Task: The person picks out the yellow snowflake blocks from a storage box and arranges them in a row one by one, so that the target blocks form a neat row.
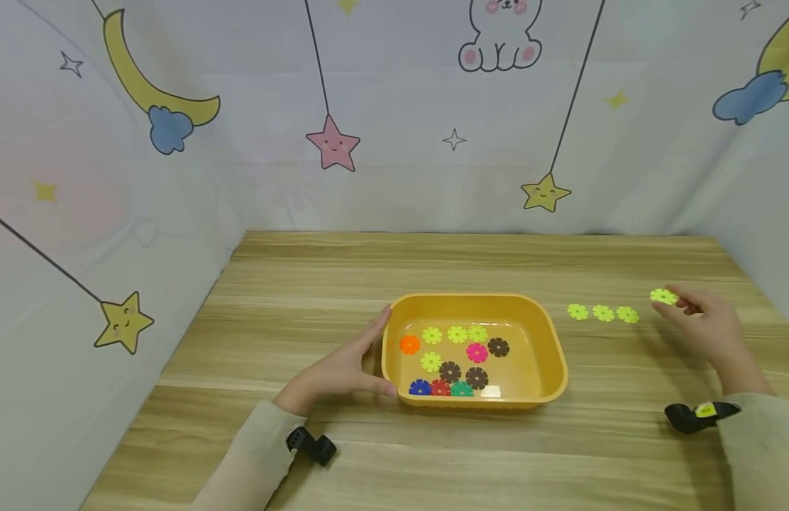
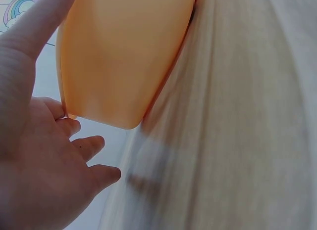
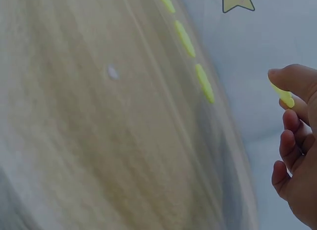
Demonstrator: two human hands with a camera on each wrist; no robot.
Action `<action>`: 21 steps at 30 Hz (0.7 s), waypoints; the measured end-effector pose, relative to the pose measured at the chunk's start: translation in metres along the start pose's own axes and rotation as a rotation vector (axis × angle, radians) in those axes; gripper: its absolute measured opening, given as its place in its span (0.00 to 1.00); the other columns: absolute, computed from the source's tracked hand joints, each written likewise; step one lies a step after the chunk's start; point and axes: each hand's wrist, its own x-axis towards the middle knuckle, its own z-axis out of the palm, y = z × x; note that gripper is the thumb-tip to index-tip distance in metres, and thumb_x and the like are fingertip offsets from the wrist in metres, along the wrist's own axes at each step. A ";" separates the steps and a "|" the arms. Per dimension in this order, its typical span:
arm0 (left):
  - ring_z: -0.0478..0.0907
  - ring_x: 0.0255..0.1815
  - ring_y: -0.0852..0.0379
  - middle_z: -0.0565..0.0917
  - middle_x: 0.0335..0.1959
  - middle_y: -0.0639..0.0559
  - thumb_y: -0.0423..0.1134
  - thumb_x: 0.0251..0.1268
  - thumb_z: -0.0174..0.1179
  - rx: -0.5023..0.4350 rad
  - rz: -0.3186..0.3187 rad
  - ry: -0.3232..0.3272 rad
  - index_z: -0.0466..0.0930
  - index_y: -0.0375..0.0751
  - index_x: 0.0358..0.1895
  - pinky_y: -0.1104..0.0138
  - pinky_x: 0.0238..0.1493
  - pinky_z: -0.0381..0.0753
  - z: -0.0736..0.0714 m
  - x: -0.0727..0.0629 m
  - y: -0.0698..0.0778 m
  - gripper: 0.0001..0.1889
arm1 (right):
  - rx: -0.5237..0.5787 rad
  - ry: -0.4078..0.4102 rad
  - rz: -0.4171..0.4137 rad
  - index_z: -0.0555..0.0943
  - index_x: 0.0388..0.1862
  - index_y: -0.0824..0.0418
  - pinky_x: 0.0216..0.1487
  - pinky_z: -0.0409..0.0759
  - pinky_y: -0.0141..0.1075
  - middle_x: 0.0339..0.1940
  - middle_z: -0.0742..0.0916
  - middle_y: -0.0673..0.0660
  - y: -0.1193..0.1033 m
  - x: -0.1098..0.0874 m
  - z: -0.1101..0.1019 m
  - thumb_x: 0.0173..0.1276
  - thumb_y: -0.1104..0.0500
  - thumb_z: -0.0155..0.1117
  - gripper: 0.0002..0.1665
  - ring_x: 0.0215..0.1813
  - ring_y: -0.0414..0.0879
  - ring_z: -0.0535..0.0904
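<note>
Nearest are the light sleeves (image 1: 244, 461), a small black camera (image 1: 313, 446) strapped at each wrist. The left hand (image 1: 343, 369) is spread round the left end of a yellow-orange plastic tub (image 1: 522, 355), thumb at the near side and fingers toward the far corner, apparently steadying it. Inside lie notched discs: blue (image 1: 421, 387), red (image 1: 440, 388) and green (image 1: 461, 389) along the near wall, then brown, pink, orange and yellow ones. Right of the tub, three yellow discs (image 1: 602, 313) lie in a row, just apart. The right hand (image 1: 710, 323) pinches a fourth yellow disc (image 1: 663, 297) between thumb and fingertip, raised beyond the row's right end.

The step looks like adding to that line; the next move probably calls for lowering the disc flat beside the last one and releasing it.

The table (image 1: 343, 262) is wood-grained; behind its far edge hangs a pale cloth backdrop (image 1: 394, 191) printed with stars and moons.
</note>
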 end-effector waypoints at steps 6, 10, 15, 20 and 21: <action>0.32 0.78 0.58 0.34 0.78 0.66 0.54 0.42 0.77 -0.005 0.002 -0.004 0.31 0.61 0.78 0.52 0.76 0.39 0.000 0.000 0.000 0.66 | 0.015 -0.050 0.068 0.66 0.68 0.72 0.36 0.66 0.34 0.48 0.75 0.67 0.013 0.001 0.007 0.72 0.46 0.55 0.37 0.41 0.36 0.67; 0.32 0.78 0.58 0.34 0.78 0.66 0.53 0.43 0.77 -0.007 0.002 -0.006 0.31 0.61 0.78 0.51 0.76 0.39 0.000 0.000 -0.001 0.66 | 0.017 -0.077 0.097 0.64 0.69 0.73 0.40 0.70 0.45 0.52 0.74 0.73 0.016 0.002 0.011 0.73 0.45 0.53 0.38 0.48 0.60 0.70; 0.32 0.79 0.56 0.34 0.78 0.64 0.52 0.44 0.77 -0.012 0.011 -0.007 0.31 0.61 0.78 0.50 0.76 0.39 0.000 0.001 -0.001 0.66 | -0.011 -0.102 0.085 0.65 0.67 0.76 0.42 0.71 0.53 0.52 0.74 0.77 0.018 0.002 0.011 0.74 0.47 0.53 0.37 0.50 0.68 0.69; 0.32 0.79 0.55 0.34 0.79 0.60 0.52 0.43 0.77 -0.008 0.019 -0.003 0.31 0.60 0.78 0.49 0.75 0.38 0.000 0.001 -0.002 0.66 | -0.031 -0.159 0.103 0.64 0.67 0.77 0.42 0.71 0.49 0.53 0.73 0.80 0.019 0.004 0.010 0.73 0.45 0.53 0.39 0.50 0.68 0.70; 0.32 0.79 0.56 0.34 0.79 0.60 0.53 0.43 0.77 -0.007 0.017 -0.002 0.31 0.60 0.78 0.49 0.76 0.38 0.000 0.001 -0.002 0.66 | -0.034 -0.168 0.103 0.64 0.67 0.77 0.42 0.71 0.49 0.53 0.73 0.80 0.019 0.005 0.010 0.73 0.45 0.53 0.39 0.50 0.68 0.70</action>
